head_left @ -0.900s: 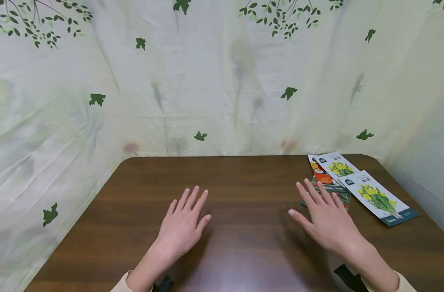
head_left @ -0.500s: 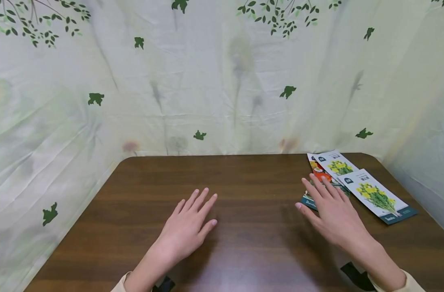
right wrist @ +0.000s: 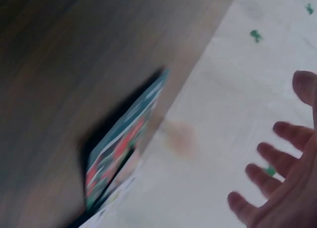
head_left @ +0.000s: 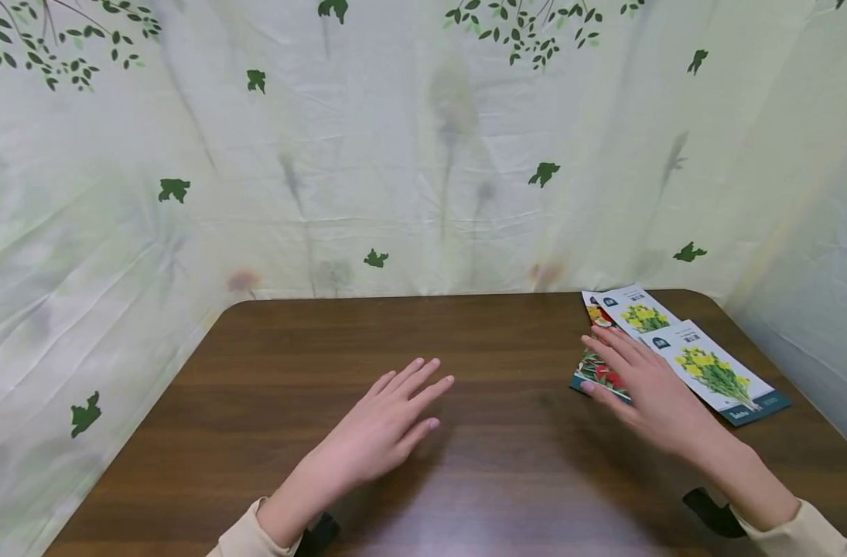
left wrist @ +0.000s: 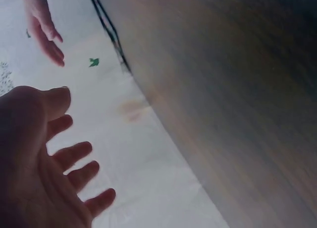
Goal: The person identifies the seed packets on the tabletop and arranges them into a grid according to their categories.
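My left hand (head_left: 384, 425) hovers over the middle of the table with its fingers spread and nothing in them. Palm down, my right hand (head_left: 649, 398) hangs above the seed packets at the right, its fingers loosely extended. It covers part of a packet with red flowers (head_left: 599, 374). Beside it lies a white packet with yellow flowers and a dark blue lower band (head_left: 718, 375); a similar yellow-flower packet (head_left: 642, 313) lies behind. In the right wrist view the red-printed packets (right wrist: 119, 153) are well away from my fingertips.
The brown wooden table (head_left: 312, 333) reaches back to a pale curtain (head_left: 409, 155) printed with green leaves, which also hangs along the left and right sides. Pale sleeves and black wrist straps are on both arms.
My left hand has moved to the right across the table. My right hand has shifted slightly right, further over the packets. The head view has turned a little. The packets lie as before.
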A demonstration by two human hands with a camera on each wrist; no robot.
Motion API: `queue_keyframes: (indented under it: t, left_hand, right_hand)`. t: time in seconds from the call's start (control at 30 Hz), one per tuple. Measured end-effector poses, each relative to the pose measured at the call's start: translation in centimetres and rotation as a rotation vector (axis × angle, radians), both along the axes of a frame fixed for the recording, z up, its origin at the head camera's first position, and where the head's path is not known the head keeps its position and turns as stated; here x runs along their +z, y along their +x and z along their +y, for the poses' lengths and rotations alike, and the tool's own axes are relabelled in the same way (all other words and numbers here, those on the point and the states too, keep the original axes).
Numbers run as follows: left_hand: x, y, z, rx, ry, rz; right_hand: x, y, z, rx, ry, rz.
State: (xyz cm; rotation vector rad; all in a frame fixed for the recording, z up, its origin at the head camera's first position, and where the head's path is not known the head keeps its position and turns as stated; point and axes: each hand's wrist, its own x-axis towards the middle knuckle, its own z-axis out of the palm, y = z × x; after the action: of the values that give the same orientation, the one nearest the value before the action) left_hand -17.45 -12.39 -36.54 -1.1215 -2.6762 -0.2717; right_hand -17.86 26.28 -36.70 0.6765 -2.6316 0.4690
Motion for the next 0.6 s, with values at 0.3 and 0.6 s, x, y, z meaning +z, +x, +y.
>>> queue_keyframes:
  t: [0.3,0.6]
  left_hand:
    - [-0.4,-2.2,2.1,-0.164,0.020,-0.003]
    - [-0.2,-3.9,4.8,-0.272,0.089,-0.099]
  right_hand:
    - [-0.5,-1.5,4.4,0.127,-0.084,-0.006]
    - [-0.1,-2.4,7.9,0.078,-0.192,-0.112]
